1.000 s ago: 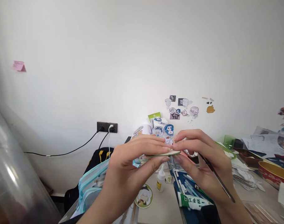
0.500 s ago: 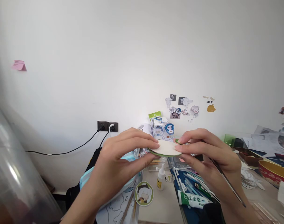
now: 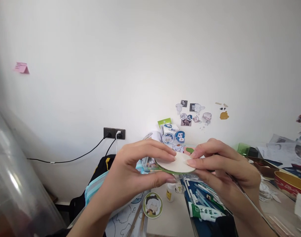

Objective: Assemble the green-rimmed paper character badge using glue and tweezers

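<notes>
Both my hands hold a round white disc (image 3: 178,163) with a green rim, raised above the desk. My left hand (image 3: 138,172) pinches its left edge, fingers on top and thumb underneath. My right hand (image 3: 221,171) pinches the right edge and also keeps a thin dark tool (image 3: 249,202) tucked along the palm, its shaft running down to the right. The disc's white face tilts toward me.
Below lie a round character sticker (image 3: 152,205), a small glue bottle (image 3: 169,192), a blue tray of pens (image 3: 202,199) and a teal zip pouch (image 3: 96,191). Stickers (image 3: 190,113) dot the wall. A wall socket (image 3: 114,133) with cables sits left. Papers and a red bowl (image 3: 290,182) crowd the right.
The disc went from edge-on to tilted with its white face showing. Both hands shifted slightly right and down with it.
</notes>
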{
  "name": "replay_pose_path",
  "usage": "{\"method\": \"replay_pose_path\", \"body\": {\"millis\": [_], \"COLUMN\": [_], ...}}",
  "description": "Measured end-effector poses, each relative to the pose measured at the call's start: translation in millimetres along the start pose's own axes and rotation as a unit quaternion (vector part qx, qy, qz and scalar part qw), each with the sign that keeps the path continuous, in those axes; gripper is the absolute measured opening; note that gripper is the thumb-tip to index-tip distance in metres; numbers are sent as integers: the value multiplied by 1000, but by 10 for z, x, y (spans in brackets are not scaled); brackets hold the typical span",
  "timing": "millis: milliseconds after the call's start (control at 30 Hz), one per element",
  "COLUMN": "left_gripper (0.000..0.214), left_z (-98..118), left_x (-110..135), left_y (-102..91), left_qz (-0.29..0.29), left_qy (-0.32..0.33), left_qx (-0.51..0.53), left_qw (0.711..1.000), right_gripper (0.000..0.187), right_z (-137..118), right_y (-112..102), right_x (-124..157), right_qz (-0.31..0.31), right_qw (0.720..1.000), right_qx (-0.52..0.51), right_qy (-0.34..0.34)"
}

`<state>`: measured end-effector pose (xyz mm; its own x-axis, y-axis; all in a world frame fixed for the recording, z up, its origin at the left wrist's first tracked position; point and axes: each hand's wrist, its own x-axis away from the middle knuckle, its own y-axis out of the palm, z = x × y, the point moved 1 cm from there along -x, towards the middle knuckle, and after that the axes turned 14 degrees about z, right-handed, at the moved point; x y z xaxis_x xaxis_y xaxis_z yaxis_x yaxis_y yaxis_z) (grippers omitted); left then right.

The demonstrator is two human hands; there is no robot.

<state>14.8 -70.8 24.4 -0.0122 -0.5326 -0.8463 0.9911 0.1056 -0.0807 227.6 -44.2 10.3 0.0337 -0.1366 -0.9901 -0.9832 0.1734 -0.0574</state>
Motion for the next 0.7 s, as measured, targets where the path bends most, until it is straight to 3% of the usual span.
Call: {"method": "replay_pose_path", "body": {"millis": [167, 467, 700], "left_gripper": [25, 18, 9], "left_z": [-26, 18, -7], "left_x": [-11, 14, 2], "left_y": [10, 37, 199], "left_qz": [9, 64, 77], "left_qy": [-2, -43, -147], "left_qx": [40, -25, -18], "left_qw": [999, 997, 986], "right_gripper": [18, 9, 9], "right_z": [49, 49, 102], "right_y": [14, 62, 90], "right_x": [15, -32, -4], "right_qz": [-8, -49, -42], "right_qw": [1000, 995, 977], "right_qx": [-18, -42, -83], "right_qy": [6, 73, 193]}}
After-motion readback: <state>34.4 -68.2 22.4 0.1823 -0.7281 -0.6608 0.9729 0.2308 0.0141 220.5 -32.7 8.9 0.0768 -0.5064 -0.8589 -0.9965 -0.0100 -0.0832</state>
